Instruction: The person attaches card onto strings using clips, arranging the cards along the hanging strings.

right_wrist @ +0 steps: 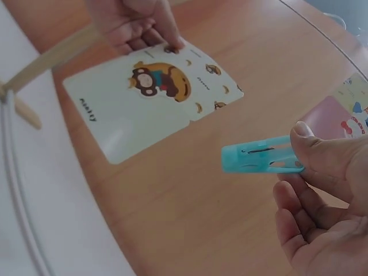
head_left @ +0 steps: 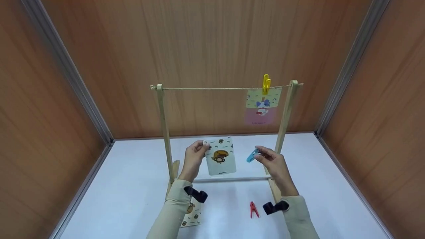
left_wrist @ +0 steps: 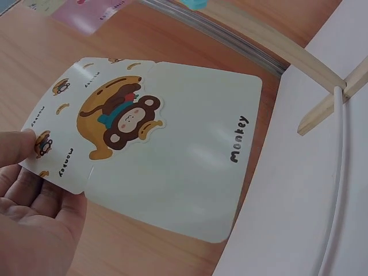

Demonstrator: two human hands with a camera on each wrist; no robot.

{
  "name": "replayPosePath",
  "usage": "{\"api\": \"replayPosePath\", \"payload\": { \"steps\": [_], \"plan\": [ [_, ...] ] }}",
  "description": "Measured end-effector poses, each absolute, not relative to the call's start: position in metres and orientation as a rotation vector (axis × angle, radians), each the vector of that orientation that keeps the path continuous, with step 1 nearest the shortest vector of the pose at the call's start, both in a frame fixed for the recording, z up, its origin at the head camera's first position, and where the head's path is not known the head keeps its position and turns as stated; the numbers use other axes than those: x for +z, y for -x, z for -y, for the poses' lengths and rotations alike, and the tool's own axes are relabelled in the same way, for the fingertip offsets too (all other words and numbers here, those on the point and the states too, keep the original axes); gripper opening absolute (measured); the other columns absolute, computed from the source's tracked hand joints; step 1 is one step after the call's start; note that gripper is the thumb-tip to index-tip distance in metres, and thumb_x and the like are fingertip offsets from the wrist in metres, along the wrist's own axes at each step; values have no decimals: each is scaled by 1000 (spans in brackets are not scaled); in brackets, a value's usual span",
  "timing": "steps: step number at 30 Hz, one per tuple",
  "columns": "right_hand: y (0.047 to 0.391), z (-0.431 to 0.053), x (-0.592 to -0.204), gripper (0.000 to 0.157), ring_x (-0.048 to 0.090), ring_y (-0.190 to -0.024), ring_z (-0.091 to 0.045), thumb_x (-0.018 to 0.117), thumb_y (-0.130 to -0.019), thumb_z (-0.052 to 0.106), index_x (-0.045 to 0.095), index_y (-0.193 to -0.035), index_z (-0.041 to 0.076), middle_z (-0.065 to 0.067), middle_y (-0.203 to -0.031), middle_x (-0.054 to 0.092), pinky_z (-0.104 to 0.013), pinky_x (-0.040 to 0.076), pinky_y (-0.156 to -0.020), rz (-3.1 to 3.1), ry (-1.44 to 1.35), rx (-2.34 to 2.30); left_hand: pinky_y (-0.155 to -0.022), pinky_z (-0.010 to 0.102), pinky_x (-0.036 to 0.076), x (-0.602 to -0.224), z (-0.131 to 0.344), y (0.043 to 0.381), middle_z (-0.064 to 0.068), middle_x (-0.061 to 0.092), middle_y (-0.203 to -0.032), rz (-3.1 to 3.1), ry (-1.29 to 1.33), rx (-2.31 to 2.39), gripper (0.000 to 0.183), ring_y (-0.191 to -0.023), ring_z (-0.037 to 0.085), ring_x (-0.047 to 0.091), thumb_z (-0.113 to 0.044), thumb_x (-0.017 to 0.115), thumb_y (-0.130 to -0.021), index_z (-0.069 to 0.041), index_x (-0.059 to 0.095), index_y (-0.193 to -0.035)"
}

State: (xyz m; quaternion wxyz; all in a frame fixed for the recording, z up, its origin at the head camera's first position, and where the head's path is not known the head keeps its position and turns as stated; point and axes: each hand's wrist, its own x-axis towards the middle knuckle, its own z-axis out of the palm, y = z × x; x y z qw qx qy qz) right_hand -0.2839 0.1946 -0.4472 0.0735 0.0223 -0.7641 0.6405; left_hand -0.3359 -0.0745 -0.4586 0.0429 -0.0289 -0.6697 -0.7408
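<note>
My left hand (head_left: 195,156) pinches the upper left corner of a pale card (head_left: 221,164) with a monkey-and-banana picture. The card's printed face shows in the left wrist view, with "monkey" lettered near one edge. To the right, my right hand (head_left: 273,162) pinches a light blue clothespin (head_left: 252,155) between thumb and fingers. In the right wrist view the clothespin (right_wrist: 259,155) points toward the card, apart from it. Above both hands a string (head_left: 206,88) spans a wooden frame. A yellow clothespin (head_left: 266,84) clips a pink and green card (head_left: 260,114) to its right part.
Two wooden posts (head_left: 165,132) hold the string, joined low down by a white rod (head_left: 232,179). A red clothespin (head_left: 254,210) lies on the white table (head_left: 132,186). Another card (head_left: 192,217) lies partly hidden under the left forearm. Wood-grain walls (head_left: 212,43) enclose the table.
</note>
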Motion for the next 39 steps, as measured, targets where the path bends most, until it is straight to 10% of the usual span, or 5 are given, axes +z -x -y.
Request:
{"api": "replayPosePath", "payload": {
  "steps": [17,39],
  "plan": [
    [300,-186,-403,36,48,-85,-10,68,-89,11,64,-124,5,4,-97,57,-15,46,-73,2211,-83,1880,-88,32,52,-432,63,342,9,72,-103,2000,143,-2276,25,-91,16,67,-21,60,-95,-3,62,-113],
    [316,-168,-346,35,55,-94,-11,67,-88,11,65,-122,4,-9,-115,62,-12,50,-80,2102,-191,1788,-92,36,47,-389,55,350,8,70,-106,1988,167,-2241,22,-97,19,64,-21,60,-96,-7,63,-113]
  ]
}}
